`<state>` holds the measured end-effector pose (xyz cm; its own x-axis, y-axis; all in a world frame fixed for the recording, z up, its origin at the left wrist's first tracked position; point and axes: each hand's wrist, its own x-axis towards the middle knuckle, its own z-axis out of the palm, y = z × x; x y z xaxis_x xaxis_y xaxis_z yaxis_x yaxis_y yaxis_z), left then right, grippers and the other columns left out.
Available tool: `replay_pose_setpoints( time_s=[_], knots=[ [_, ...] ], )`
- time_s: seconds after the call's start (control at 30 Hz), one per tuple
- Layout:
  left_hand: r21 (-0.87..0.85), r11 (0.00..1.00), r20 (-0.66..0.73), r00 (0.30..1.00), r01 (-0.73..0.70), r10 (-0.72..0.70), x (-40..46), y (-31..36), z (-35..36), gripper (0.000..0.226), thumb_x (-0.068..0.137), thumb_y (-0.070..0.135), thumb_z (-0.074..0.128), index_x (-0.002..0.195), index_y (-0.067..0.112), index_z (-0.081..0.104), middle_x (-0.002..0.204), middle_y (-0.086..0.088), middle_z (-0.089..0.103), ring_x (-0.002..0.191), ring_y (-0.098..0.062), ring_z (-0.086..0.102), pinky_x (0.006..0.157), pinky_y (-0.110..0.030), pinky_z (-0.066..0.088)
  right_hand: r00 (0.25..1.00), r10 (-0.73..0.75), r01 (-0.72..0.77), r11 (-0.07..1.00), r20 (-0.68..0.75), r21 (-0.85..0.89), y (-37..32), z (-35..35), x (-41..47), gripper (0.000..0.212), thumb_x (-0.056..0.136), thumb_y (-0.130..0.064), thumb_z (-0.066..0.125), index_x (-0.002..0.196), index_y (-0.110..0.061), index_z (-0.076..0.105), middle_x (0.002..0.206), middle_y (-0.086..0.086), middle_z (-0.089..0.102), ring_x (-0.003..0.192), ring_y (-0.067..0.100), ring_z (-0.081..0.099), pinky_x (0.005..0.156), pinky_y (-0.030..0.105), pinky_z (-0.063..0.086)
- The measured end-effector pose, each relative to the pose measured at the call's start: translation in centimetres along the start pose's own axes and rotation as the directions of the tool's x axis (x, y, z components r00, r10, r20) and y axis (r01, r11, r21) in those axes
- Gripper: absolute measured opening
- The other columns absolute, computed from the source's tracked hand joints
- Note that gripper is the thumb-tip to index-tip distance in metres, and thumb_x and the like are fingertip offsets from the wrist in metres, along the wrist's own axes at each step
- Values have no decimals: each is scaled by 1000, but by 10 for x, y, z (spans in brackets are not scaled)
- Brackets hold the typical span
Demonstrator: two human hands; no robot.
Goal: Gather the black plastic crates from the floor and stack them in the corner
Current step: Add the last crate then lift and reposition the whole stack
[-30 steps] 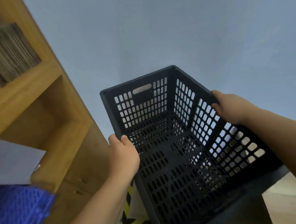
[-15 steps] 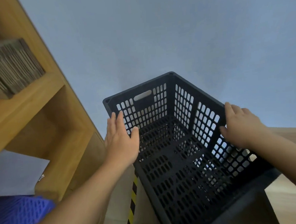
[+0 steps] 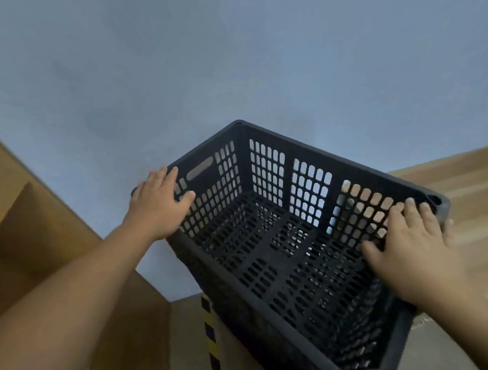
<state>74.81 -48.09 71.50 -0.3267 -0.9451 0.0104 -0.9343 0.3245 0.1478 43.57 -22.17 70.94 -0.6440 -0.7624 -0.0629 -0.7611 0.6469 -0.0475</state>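
Step in hand, as judged: seating the crate (image 3: 283,239) in the corner, against the blue-grey wall (image 3: 229,57) and beside the wooden shelf unit (image 3: 41,254). The crate stands upright and open-topped, its far corner close to the wall. It appears to sit on another crate below, but the view does not confirm this.

Contents: none; only the perforated floor shows inside.

Left hand (image 3: 159,203): fingers straight, palm flat on the crate's left rim, gripping nothing. Right hand (image 3: 409,249): fingers spread and straight, laid over the right rim, likewise no grip.

Next move, as judged: press the crate square, release it, then fetch another from the floor (image 3: 471,188).
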Motion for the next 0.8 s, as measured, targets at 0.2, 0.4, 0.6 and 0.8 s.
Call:
replay_pose_setpoints(
  time_s=[0.2, 0.4, 0.6, 0.8],
  knots=[
    [42, 998, 40, 998, -49, 48, 23, -12, -12, 84, 100, 66, 49, 164, 16, 30, 168, -10, 39, 152, -35, 41, 120, -59, 38, 1000, 29, -30, 997, 11, 70, -7, 6, -21, 86, 95, -54, 44, 162, -6, 18, 171, 18, 7, 159, 33, 0, 128, 48, 9],
    [48, 999, 30, 1000, -8, 7, 24, -15, -14, 80, 100, 66, 48, 167, 27, 26, 166, -11, 43, 144, -42, 47, 111, -59, 42, 999, 28, -22, 991, -38, 130, -14, 9, -33, 77, 95, -49, 51, 159, -12, 30, 171, 11, 17, 159, 29, 3, 128, 48, 11],
    [65, 998, 48, 999, 4, -7, 19, -19, -14, 82, 101, 62, 50, 170, 28, 19, 169, -13, 37, 148, -42, 40, 115, -58, 37, 998, -44, 54, 977, -53, 204, -8, 8, -23, 51, 95, -37, 60, 144, -23, 59, 164, -1, 38, 158, 26, 12, 125, 58, 19],
    [36, 997, 11, 998, 61, -62, 0, -18, -8, 79, 103, 58, 45, 170, 27, 17, 167, -16, 37, 146, -43, 41, 115, -58, 38, 987, -122, 148, 945, -104, 292, 9, 6, 2, 21, 91, -28, 69, 111, -29, 76, 155, -2, 50, 156, 25, 21, 123, 63, 20]
  ],
)
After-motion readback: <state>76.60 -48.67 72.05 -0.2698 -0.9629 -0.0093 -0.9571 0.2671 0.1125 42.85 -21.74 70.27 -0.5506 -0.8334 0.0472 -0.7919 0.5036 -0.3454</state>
